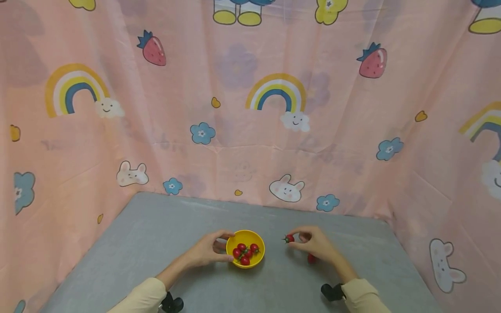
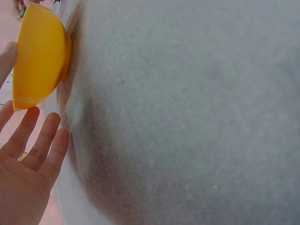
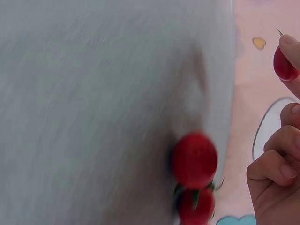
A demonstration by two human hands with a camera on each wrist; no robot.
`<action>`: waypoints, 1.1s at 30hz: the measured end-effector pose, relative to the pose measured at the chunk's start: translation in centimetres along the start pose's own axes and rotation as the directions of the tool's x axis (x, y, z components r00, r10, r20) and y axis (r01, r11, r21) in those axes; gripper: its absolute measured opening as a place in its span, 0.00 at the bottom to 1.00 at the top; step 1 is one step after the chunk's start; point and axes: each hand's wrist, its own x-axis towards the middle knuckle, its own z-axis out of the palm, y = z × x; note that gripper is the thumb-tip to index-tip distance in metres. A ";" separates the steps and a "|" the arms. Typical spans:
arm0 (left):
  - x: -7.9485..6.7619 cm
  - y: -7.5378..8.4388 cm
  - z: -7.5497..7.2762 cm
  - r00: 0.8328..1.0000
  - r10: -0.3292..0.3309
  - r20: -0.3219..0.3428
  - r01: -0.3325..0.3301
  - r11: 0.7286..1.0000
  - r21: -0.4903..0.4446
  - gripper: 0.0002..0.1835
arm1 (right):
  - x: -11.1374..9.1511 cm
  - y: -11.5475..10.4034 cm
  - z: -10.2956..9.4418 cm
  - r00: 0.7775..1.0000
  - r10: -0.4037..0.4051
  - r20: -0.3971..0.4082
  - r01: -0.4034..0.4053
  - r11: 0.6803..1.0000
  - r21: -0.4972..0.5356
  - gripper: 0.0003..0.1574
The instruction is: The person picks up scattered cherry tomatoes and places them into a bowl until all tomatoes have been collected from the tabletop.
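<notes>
A yellow bowl [image 1: 263,248] stands on the grey table with several red cherry tomatoes [image 1: 245,261] inside. My left hand [image 1: 205,251] holds the bowl's left side, thumb on the near part of the rim and fingers at the far part. To the right of the bowl, above the table, my right hand [image 1: 316,244] pinches one cherry tomato [image 1: 288,238] by thumb and index finger, its green stem pointing left. Under that hand a further tomato [image 1: 311,258] is partly covered. The right wrist view shows two there, a nearer tomato [image 3: 194,159] and a stemmed one [image 3: 196,208].
The grey tabletop [image 1: 188,217] extends around the bowl. A pink printed curtain [image 1: 235,165] hangs along the table's back and both sides. Black straps with mounts, such as the right mount [image 1: 332,292], sit at both wrists by the sleeves.
</notes>
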 end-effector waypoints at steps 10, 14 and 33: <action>0.0 -0.1 -0.1 1.000 0.011 0.003 -0.011 1.000 0.006 0.32 | 1.8 -1.6 2.0 0.999 -0.028 0.040 0.028 1.000 -0.010 0.15; 0.0 -0.1 -0.1 1.000 0.003 0.006 -0.003 1.000 0.003 0.32 | 2.4 -2.1 2.8 0.997 -0.044 0.056 0.043 0.999 0.009 0.15; 0.0 0.0 0.0 1.000 -0.016 0.007 0.016 1.000 -0.005 0.31 | 4.7 -4.2 5.8 0.990 -0.082 0.116 0.077 0.996 0.051 0.14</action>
